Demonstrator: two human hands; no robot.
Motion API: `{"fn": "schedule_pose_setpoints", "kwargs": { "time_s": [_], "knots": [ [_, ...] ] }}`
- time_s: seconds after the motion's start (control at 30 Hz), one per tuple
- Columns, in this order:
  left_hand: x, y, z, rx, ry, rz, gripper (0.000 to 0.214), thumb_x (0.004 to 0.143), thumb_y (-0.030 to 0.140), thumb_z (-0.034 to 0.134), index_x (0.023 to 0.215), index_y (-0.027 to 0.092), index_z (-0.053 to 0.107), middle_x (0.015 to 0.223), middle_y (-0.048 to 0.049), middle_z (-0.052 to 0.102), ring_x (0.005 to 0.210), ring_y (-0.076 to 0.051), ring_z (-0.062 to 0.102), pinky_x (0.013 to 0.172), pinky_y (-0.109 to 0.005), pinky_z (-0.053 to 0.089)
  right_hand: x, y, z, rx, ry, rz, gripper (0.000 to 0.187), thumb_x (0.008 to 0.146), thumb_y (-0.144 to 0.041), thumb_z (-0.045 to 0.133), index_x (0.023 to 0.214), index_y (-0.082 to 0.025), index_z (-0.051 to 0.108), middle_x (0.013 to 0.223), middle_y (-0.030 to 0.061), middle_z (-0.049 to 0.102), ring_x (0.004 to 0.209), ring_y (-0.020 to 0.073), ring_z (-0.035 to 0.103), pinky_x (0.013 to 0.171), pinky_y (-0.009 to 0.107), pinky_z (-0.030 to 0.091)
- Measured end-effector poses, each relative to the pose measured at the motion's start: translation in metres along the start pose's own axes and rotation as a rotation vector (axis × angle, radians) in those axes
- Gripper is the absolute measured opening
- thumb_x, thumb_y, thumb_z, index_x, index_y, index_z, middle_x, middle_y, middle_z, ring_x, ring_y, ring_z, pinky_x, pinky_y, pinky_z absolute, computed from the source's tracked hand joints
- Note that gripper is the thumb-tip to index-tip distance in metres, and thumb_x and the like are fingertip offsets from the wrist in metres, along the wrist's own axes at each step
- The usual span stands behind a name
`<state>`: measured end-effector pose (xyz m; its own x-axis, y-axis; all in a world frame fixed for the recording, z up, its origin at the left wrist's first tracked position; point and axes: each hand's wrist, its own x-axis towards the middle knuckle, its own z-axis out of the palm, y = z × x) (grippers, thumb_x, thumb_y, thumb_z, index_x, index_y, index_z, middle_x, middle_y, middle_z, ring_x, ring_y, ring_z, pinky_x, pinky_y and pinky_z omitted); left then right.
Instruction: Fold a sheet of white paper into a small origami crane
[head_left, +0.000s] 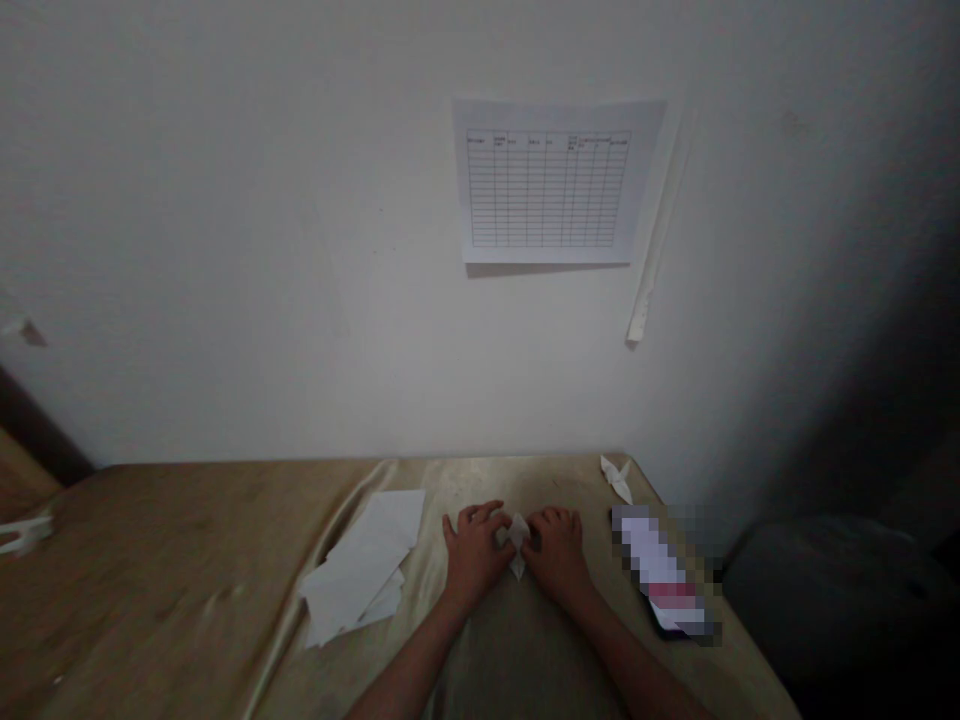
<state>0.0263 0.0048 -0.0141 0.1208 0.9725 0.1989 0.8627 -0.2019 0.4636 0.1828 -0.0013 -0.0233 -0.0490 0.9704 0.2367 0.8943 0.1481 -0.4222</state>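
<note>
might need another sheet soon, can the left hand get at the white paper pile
Probably yes: only tablecloth shows between the left hand and the white paper pile, which lies just to its left, though that hand is at the small folded paper.

Pale wall [225,250] behind cloth-covered table [172,530], dim light

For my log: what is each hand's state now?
Left hand: partly closed, holding the folded paper by its left side.
Right hand: partly closed, holding that paper's right side.
</note>
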Motion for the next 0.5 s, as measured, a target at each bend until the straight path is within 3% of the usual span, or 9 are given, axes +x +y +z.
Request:
{"fn": "schedule_pose_setpoints", "kwargs": {
  "time_s": [0.13,0.37,0.5],
  "knots": [
    [0.001,-0.004,-0.001,-0.009,0.002,0.003,0.022,0.077,0.027,0.068,0.098,0.035,0.072,0.141,0.0035,0.061,0.13,-0.033,0.046,0.114,-0.074,0.008,0.0,0.006,-0.004,0.054,-0.021,-0.031,0.013,0.086,-0.027,0.061,0.093,-0.023,0.071,0.106,0.0069,0.067,0.114,0.0269,0.051,0.112,0.048,0.023],
    [0.002,-0.007,-0.002,-0.006,-0.016,0.03,0.022,0.079,0.027,0.068,0.098,0.036,0.073,0.142,0.0052,0.06,0.132,-0.032,0.045,0.112,-0.076,0.007,-0.001,0.027,-0.025,0.239,-0.12,-0.241,0.018,0.084,-0.023,0.063,0.099,-0.027,0.074,0.111,0.0025,0.066,0.112,0.0219,0.051,0.107,0.037,0.034],
    [0.002,-0.009,-0.005,-0.006,-0.046,0.048,0.02,0.081,0.029,0.068,0.098,0.036,0.073,0.144,0.0052,0.059,0.133,-0.032,0.044,0.113,-0.076,0.006,-0.001,0.031,-0.026,0.255,-0.132,-0.251,0.019,0.084,-0.025,0.065,0.101,-0.026,0.074,0.113,0.0036,0.064,0.113,0.0224,0.05,0.106,0.036,0.036]
  ]
}}
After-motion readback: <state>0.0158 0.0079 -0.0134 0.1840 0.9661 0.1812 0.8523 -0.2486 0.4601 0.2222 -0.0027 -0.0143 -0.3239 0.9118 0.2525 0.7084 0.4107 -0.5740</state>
